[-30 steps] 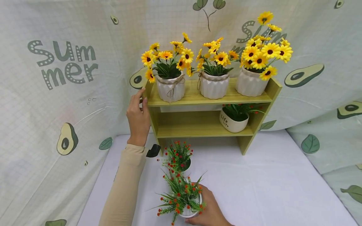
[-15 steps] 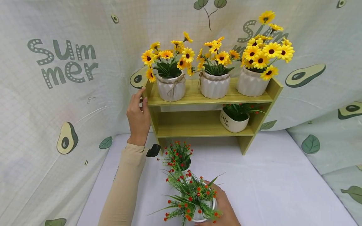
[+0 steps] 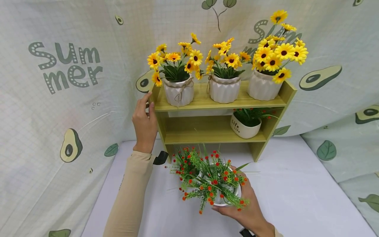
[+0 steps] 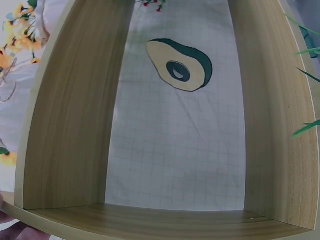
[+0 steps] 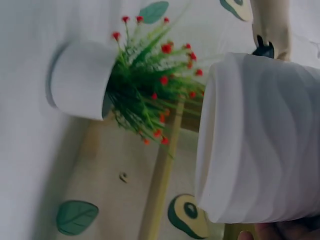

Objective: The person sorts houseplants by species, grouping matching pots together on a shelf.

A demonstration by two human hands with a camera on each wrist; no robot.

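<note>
My right hand holds a white pot of grass with small red flowers above the table, thumb and fingers around the pot's side. In the right wrist view its wall is wavy. Up at the left end of a two-tier wooden shelf, my left hand grips the side panel near its top. A second red-flowered plant, in a smooth white pot, stands on the table before the shelf's left leg, partly covered by the held plant in the head view.
Several white pots of yellow sunflowers line the top tier. A cream "Life Life" pot sits at the right of the lower tier. Behind hangs an avocado-print cloth; a white cloth covers the table.
My right hand has carried the potted plant forward and to the right, up toward the shelf, now overlapping the standing plant in view. My left hand has stayed on the shelf's side.
</note>
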